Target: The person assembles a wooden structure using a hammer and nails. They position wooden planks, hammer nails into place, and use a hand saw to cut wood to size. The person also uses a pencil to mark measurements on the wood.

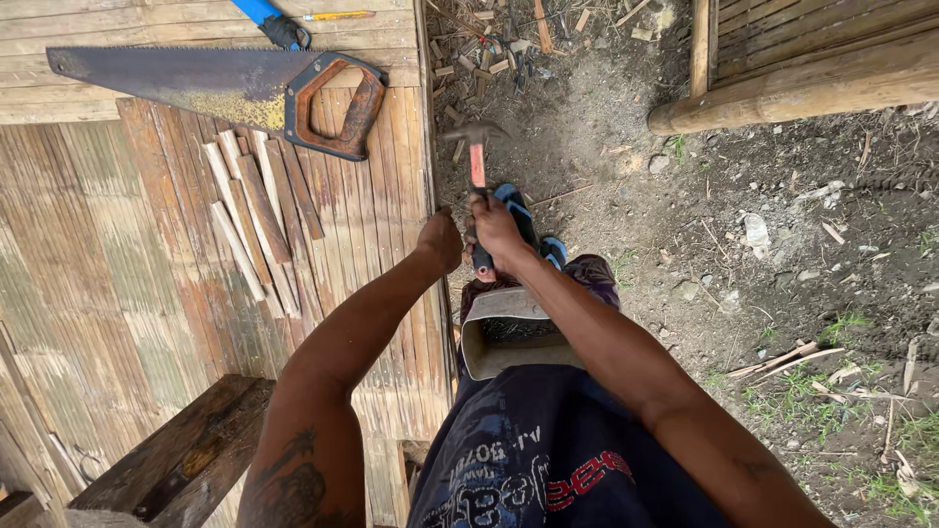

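My right hand (495,233) grips the handle of a claw hammer (475,147) with a red and black shaft, its steel head raised over the dirt beside the panel's right edge. My left hand (440,241) is closed at the right edge of a woven bamboo panel (117,264), fingers pinched as if on something too small to see. A bundle of thin bamboo slats (256,220) lies loose on the panel, left of my left hand. A rusty handsaw (225,88) with a worn orange handle rests at the top of the panel.
A blue-handled tool (269,20) and a yellow pencil (337,16) lie above the saw. Bamboo scraps (489,49) litter the dirt. A thick bamboo pole and frame (802,88) stand top right. A dark wooden plank (186,455) sits bottom left. My blue sandal (533,230) is under my hands.
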